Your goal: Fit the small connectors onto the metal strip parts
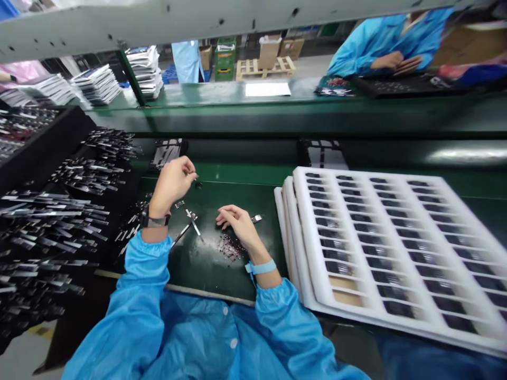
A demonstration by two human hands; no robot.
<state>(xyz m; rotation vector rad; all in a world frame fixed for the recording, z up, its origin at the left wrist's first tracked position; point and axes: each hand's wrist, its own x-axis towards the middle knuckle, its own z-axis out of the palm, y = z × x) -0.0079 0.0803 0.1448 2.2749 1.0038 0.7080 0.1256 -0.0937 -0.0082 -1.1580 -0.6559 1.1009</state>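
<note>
My left hand [176,179] is raised over the dark green bench [214,269], thumb and forefinger pinched together; anything between them is too small to make out. Just below those fingertips is a small dark round piece [198,185]. My right hand [237,224] hangs palm down with curled fingers close together, and whatever they grip is hidden. Beneath it lies a scattered pile of tiny reddish and silver parts [230,247]. A small part with a silver end [256,218] shows beside its knuckles. Between my hands, thin metal-and-black strips [193,219] lie crossed.
On the right, stacked white foam trays [309,253] hold rows of dark pieces. Dense bundles of silver-and-black strips [55,216] crowd the left. A green ledge [222,119] and a pale overhead beam [198,21] cross in front. Across the ledge sits a person in blue sleeves [356,47].
</note>
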